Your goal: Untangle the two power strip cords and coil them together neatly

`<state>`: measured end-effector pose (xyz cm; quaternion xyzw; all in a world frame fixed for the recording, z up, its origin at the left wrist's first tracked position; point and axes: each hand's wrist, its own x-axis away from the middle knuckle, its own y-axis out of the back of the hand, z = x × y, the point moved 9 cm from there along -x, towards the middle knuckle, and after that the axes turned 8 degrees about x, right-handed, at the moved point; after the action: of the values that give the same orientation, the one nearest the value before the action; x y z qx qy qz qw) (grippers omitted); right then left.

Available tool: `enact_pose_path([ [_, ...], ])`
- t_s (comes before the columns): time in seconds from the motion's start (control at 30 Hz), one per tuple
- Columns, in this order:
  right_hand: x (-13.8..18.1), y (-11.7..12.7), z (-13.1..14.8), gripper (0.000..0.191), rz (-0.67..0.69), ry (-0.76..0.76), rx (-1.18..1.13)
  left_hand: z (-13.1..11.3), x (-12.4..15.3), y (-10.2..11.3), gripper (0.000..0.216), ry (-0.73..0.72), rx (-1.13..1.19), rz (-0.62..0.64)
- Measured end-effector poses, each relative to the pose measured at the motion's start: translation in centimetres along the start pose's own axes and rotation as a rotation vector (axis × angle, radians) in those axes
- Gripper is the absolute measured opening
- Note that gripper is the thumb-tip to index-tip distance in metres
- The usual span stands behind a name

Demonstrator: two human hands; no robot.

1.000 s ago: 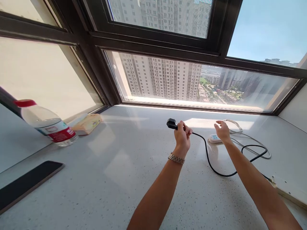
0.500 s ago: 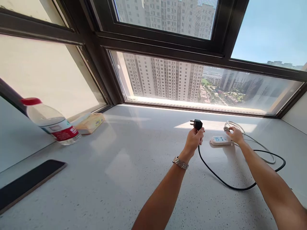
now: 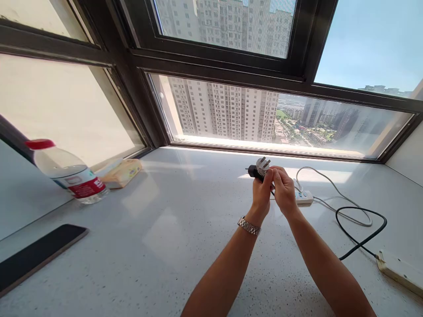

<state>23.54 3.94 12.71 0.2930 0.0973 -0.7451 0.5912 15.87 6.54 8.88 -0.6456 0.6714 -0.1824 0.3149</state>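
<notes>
My left hand (image 3: 261, 193), with a metal watch on its wrist, is closed around a black plug (image 3: 252, 171) held above the white windowsill counter (image 3: 172, 229). My right hand (image 3: 284, 191) is pressed against it, pinching a white plug (image 3: 263, 165) whose prongs point up. Both plugs meet at my fingertips. The black cable (image 3: 361, 240) loops to the right on the counter. Behind my right hand lies a white power strip (image 3: 304, 197), with its white cord (image 3: 333, 187) curling back to my hand.
A water bottle with a red cap (image 3: 71, 178) and a yellow tissue pack (image 3: 121, 171) sit at the left by the window. A dark phone (image 3: 39, 253) lies at the near left. A white box (image 3: 399, 269) takes the black cable at the right edge.
My right hand lifted the white plug from beside the power strip and brought it left to meet my left hand. The black cable's loop shifted right.
</notes>
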Motion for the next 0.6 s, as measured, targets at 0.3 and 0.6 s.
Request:
enact_pose_path([
  [0.3,2.4,-4.9,-1.6,0.063,0.624,-0.142,-0.168,-8.1,0.8,-0.3,0.052,-0.136,0.175,0.021],
  [0.6,9.7,-4.6,-3.5,0.034,1.247,-0.323,-0.058,-19.6,3.8,6.4,0.042,-0.459,0.342,-0.279],
])
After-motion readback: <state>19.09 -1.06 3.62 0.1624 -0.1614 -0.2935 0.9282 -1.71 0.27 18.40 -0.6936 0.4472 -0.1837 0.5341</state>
